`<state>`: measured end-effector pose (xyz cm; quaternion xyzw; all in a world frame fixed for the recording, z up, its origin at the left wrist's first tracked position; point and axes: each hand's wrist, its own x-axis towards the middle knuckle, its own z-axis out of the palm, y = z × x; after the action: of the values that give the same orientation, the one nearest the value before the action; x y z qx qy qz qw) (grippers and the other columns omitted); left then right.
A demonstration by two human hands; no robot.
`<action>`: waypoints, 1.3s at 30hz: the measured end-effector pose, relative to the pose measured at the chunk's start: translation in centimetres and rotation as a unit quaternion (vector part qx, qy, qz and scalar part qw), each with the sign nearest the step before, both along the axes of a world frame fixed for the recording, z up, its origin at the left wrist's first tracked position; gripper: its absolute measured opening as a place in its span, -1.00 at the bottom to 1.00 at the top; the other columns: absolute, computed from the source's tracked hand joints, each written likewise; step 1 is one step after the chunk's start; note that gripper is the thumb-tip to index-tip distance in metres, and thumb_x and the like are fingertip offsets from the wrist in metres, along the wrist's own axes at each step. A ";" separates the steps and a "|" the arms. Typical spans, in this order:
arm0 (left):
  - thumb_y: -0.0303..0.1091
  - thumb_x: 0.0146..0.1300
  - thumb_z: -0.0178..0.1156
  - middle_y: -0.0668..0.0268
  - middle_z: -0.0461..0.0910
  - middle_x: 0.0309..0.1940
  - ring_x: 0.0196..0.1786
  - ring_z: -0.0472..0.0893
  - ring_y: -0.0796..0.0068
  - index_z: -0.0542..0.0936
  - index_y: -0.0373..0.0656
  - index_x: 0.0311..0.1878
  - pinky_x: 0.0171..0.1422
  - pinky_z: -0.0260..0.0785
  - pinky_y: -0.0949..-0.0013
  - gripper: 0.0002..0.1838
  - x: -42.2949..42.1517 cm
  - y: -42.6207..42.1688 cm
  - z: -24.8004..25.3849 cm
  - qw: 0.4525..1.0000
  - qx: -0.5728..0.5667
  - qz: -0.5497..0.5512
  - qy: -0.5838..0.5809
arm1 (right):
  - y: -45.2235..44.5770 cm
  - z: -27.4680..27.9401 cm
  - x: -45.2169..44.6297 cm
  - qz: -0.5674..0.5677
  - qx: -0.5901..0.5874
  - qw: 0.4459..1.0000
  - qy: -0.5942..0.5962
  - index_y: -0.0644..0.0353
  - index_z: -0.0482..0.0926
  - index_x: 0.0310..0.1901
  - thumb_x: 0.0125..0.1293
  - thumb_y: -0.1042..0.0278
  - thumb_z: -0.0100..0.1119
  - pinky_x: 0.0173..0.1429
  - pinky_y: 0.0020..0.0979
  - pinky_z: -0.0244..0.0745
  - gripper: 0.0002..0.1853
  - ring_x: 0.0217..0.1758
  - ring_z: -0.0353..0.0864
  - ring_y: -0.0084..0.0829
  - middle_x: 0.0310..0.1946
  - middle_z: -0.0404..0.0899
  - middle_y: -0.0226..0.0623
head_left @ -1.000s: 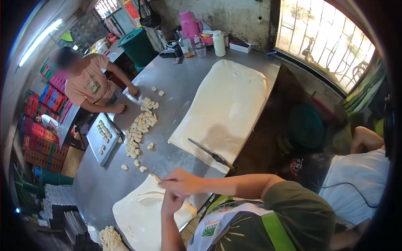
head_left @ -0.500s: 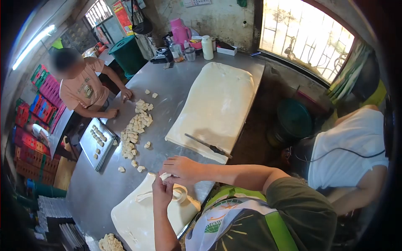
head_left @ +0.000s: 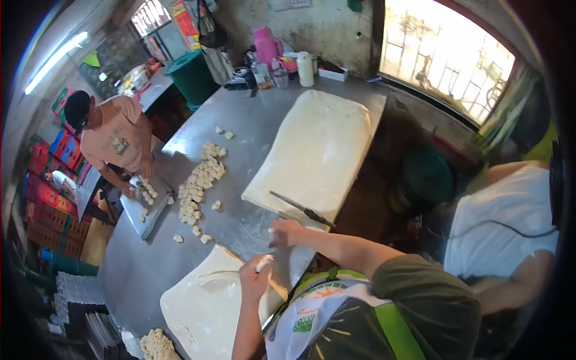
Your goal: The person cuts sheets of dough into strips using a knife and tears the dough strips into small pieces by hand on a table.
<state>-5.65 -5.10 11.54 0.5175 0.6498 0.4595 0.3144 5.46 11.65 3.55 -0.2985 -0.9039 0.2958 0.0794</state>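
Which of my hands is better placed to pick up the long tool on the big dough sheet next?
Probably your right hand: it is close to the dark handle of the long tool, while your left hand is farther off, by the smaller dough sheet, apparently gripping something pale.

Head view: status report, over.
Left hand gripping pale piece; right hand blurred, grip unclear. Nearer dough sheet on table. Knife near right hand, on farther dough sheet.

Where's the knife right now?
Near the middle of the head view, the knife lies on the near end of the farther dough sheet, just beyond the person's right hand.
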 end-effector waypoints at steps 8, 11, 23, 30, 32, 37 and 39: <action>-0.57 0.20 0.21 0.22 0.70 -0.24 -0.20 0.67 0.33 0.66 -0.19 0.06 -0.10 0.48 0.37 -0.67 -0.2 4.2 -1.7 0.959 0.221 0.165 0.060 | -0.5 6.9 -0.5 0.218 -0.091 0.942 0.238 0.21 0.60 -0.30 0.22 0.10 0.29 0.04 -0.13 0.53 -0.70 0.02 0.63 -0.06 -0.16 0.66 -0.16; -0.51 0.26 0.19 0.16 0.72 -0.28 -0.23 0.69 0.25 0.65 -0.22 0.06 -0.12 0.49 0.29 -0.70 -0.6 3.6 -2.7 0.980 -0.074 0.180 -0.033 | -0.3 6.4 -1.0 0.196 -0.121 0.911 0.343 0.21 0.59 -0.28 0.22 0.09 0.29 0.00 -0.15 0.54 -0.69 -0.05 0.65 -0.08 -0.21 0.66 -0.14; -0.51 0.23 0.18 0.15 0.73 -0.31 -0.18 0.72 0.21 0.58 -0.18 0.19 -0.09 0.53 0.19 -0.58 -1.2 2.8 -6.0 0.971 0.045 0.172 0.158 | 1.9 2.1 -0.4 0.105 0.042 0.974 0.195 0.17 0.61 -0.09 0.25 0.05 0.28 0.02 -0.07 0.53 -0.64 -0.05 0.65 -0.05 -0.18 0.64 -0.06; -0.57 0.17 0.15 0.16 0.72 -0.33 -0.25 0.72 0.18 0.58 -0.15 0.19 -0.12 0.53 0.19 -0.53 -2.4 3.4 -4.8 0.992 -0.030 0.108 -0.065 | -1.5 6.3 -1.4 0.102 -0.059 0.963 0.244 0.16 0.60 -0.06 0.22 0.07 0.31 0.09 -0.08 0.51 -0.62 0.02 0.62 -0.03 -0.13 0.61 -0.03; -0.56 0.17 0.17 0.21 0.71 -0.35 -0.29 0.70 0.23 0.56 -0.15 0.22 -0.15 0.53 0.20 -0.51 -2.0 3.3 -5.1 0.995 -0.054 0.054 0.056 | -0.7 6.1 -1.5 0.063 -0.060 0.985 0.146 0.16 0.60 -0.06 0.22 0.08 0.31 0.10 -0.08 0.51 -0.62 0.02 0.62 -0.03 -0.12 0.61 -0.03; -0.55 0.18 0.20 0.29 0.68 -0.37 -0.32 0.66 0.36 0.56 -0.13 0.25 -0.18 0.53 0.26 -0.49 -0.7 1.7 -2.5 0.994 -0.068 -0.016 0.085 | 0.8 -1.3 0.3 -0.032 -0.021 0.999 -0.006 0.16 0.59 -0.05 0.21 0.09 0.32 0.11 -0.10 0.51 -0.62 0.02 0.61 -0.02 -0.10 0.63 -0.05; -0.55 0.19 0.20 0.28 0.68 -0.37 -0.29 0.66 0.37 0.57 -0.13 0.24 -0.16 0.53 0.28 -0.51 -1.2 2.1 -2.6 0.999 -0.044 0.012 -0.025 | 1.2 -0.5 -0.1 -0.029 0.015 0.999 0.017 0.16 0.59 -0.04 0.21 0.09 0.32 0.10 -0.10 0.51 -0.61 0.01 0.62 -0.02 -0.09 0.63 -0.06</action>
<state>-6.82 -2.97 8.97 0.4837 0.6675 0.4470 0.3475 5.37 12.86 3.08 -0.3185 -0.8978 0.2848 0.1073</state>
